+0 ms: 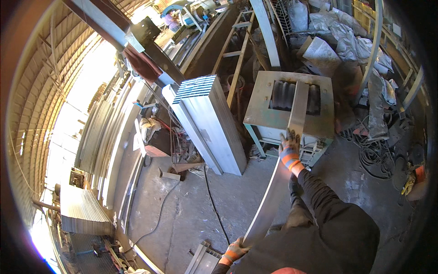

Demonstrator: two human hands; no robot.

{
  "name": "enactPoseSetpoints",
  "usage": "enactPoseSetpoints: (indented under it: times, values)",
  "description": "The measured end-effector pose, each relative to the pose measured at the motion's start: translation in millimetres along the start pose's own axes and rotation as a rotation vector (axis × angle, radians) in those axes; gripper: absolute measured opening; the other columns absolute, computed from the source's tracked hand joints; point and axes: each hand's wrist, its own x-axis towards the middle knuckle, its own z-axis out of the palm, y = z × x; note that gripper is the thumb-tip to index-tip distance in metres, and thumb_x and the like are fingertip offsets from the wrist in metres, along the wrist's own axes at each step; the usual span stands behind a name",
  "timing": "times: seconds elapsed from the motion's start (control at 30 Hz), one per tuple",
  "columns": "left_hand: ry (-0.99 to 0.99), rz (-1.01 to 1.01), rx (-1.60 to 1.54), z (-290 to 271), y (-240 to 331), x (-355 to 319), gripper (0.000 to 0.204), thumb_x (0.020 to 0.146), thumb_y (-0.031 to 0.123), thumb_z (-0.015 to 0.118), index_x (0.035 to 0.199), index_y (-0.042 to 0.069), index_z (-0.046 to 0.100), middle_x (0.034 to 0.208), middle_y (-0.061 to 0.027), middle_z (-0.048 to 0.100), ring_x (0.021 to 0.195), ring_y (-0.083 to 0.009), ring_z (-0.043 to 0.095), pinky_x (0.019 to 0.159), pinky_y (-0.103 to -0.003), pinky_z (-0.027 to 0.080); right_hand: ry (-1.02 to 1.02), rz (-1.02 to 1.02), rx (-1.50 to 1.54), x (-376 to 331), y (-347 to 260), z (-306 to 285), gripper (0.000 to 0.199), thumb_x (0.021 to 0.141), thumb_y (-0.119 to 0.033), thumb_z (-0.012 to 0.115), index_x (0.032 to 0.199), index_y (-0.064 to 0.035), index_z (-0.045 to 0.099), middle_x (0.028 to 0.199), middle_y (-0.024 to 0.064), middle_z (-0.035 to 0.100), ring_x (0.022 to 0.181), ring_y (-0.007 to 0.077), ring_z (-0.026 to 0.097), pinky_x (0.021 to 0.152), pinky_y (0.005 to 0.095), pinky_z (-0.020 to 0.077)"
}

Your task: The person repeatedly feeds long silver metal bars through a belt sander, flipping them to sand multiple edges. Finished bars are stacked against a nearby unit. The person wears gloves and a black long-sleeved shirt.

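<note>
- The left hand (235, 251), in an orange and grey work glove, sits at about 6 o'clock in the view; its fingers are closed round the near end of a long flat metal strip (273, 192).
- From that grip the strip runs up toward 1 o'clock, pale grey and slightly bowed, passing just left of the dark-sleeved right forearm.
- The right hand (289, 147), gloved in the same kind, is near the centre of the view, a little toward 3 o'clock; it is clamped on the strip's edge, fingers wrapped over it, just short of the machine.
- Past that hand the strip's far end lies on top of a squat roller machine (267, 107) with a worn green-grey top plate, and reaches over the dark ribbed rollers (283, 95) set in the plate's opening.
- At 9 o'clock of the machine, a stack of long pale metal profiles (214, 123) lies on the concrete floor (191, 205), its striped end faces turned toward 12 o'clock.
- A black cable (214, 201) snakes over the floor from the stack toward 6 o'clock.
- At 3 o'clock of the machine, a coil of dark cable (372, 155) lies on the floor.
- Toward 12 o'clock, a wooden ladder (237, 55) leans among crumpled grey sheeting (346, 36).
- Far off at 11 o'clock, another person (172, 19) in a blue cap stands by a bench.
</note>
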Motion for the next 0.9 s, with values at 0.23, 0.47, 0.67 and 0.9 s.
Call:
enactPoseSetpoints:
  times: [0.23,0.47,0.67,0.9]
  values:
    - [0.454,0.144,0.303,-35.1,222.8,158.8,0.064,0.092,0.060,0.087,0.118,0.008,0.063,0.102,-0.0228,0.080,0.095,-0.0482,0.078,0.079,-0.057,0.061,-0.043,0.282,0.150,246.9,91.5,52.7,0.079,0.102,-0.042,0.071,0.164,0.0029,0.053,0.178,0.0318,0.039,0.162,0.0502,0.041,0.132,0.0614,0.0347]
    - [0.587,0.280,0.390,-56.3,380.0,322.5,0.054,0.095,0.049,0.088,0.117,0.006,0.064,0.103,-0.0213,0.077,0.093,-0.0461,0.077,0.076,-0.056,0.060,-0.076,0.418,-0.181,443.0,172.9,88.0,0.079,0.107,-0.030,0.056,0.178,-0.0015,0.034,0.186,0.0250,0.028,0.169,0.0455,0.032,0.137,0.0556,0.0298]
    - [0.525,0.253,0.366,-43.2,392.1,333.7,0.054,0.096,0.045,0.088,0.123,0.006,0.064,0.105,-0.0216,0.077,0.095,-0.0467,0.077,0.078,-0.055,0.061,-0.135,0.387,-0.079,438.6,200.4,81.9,0.078,0.104,-0.024,0.060,0.176,-0.0036,0.038,0.185,0.0254,0.028,0.170,0.0471,0.029,0.138,0.0561,0.0290]
    - [0.562,0.300,0.388,-33.3,321.9,235.5,0.053,0.096,0.048,0.086,0.121,0.008,0.062,0.101,-0.0207,0.076,0.089,-0.0466,0.076,0.073,-0.057,0.059,0.067,0.346,-0.252,325.7,171.4,109.6,0.079,0.103,-0.022,0.057,0.178,-0.0049,0.036,0.182,0.0274,0.035,0.161,0.0489,0.042,0.130,0.0534,0.0419]
